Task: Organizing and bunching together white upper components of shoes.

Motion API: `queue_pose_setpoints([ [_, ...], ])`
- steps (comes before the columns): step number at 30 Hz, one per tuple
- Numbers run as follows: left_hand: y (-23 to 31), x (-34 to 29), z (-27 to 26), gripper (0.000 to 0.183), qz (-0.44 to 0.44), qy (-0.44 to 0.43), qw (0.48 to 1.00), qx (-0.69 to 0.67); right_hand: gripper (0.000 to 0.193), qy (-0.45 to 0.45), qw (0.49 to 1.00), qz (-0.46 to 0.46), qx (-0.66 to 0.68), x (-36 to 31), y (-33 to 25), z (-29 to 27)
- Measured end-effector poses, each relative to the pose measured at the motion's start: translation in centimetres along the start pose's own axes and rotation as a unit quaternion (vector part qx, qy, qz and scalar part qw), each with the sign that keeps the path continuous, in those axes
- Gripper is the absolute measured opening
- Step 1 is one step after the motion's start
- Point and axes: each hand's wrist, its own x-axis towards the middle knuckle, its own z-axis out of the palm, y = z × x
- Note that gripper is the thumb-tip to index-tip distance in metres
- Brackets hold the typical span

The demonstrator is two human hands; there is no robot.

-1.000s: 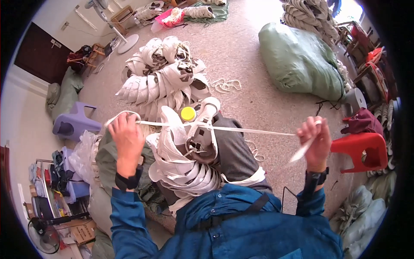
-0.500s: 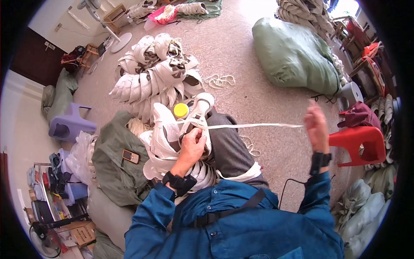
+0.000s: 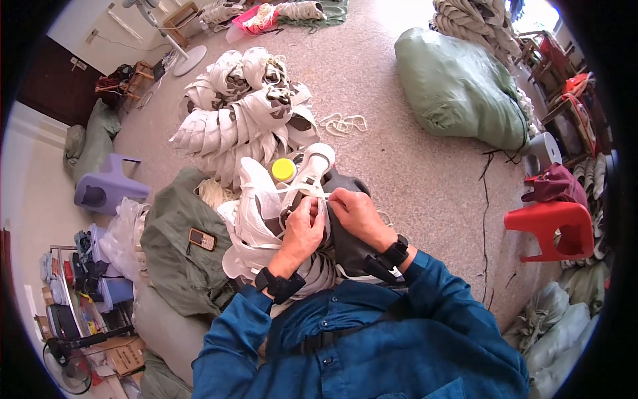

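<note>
A white shoe upper (image 3: pixel 310 174) rests over my lap with its tip pointing away from me, a pale shoelace running across its eyelets. My left hand (image 3: pixel 302 233) is closed on the upper's near edge, thumb and fingers pinched together. Close beside it on the right, my right hand (image 3: pixel 359 216) pinches the shoelace (image 3: pixel 325 195) at the upper's right side. More white shoe uppers (image 3: pixel 256 206) lie against the left of the one I hold. Just beyond, a small container with a yellow lid (image 3: pixel 284 169) stands between them.
A large heap of nested white uppers (image 3: pixel 242 110) sits ahead on the floor, with loose laces (image 3: pixel 343 124) beside it. A green sack (image 3: pixel 458 90) lies far right, near a red stool (image 3: pixel 551 226). At left are a phone (image 3: pixel 201 239) on green cloth and a purple stool (image 3: pixel 109 183).
My right hand has come in from far right to the shoe upper, and the lace stretched between my hands is now short. My left hand stays at the upper.
</note>
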Motion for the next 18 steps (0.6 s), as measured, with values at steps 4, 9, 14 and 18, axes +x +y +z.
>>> queue_pose_setpoints([
  [4,0.1,0.0,-0.2,0.02,-0.003,-0.004,1.0,0.016,0.01,-0.015,0.997,-0.06,-0.044,0.4,-0.4,-0.4],
  [9,0.8,-0.2,-0.1,0.025,0.068,0.006,0.993,0.093,0.009,-0.029,0.989,-0.074,-0.124,1.1,-1.0,-0.3],
  [14,1.6,-0.5,0.3,0.03,0.107,0.015,0.986,0.129,0.009,-0.055,0.978,-0.094,-0.176,1.5,-0.7,0.0],
  [18,1.0,0.7,-0.6,0.015,0.11,0.045,0.99,0.081,0.009,0.044,0.988,-0.108,-0.101,0.0,-1.0,0.6],
])
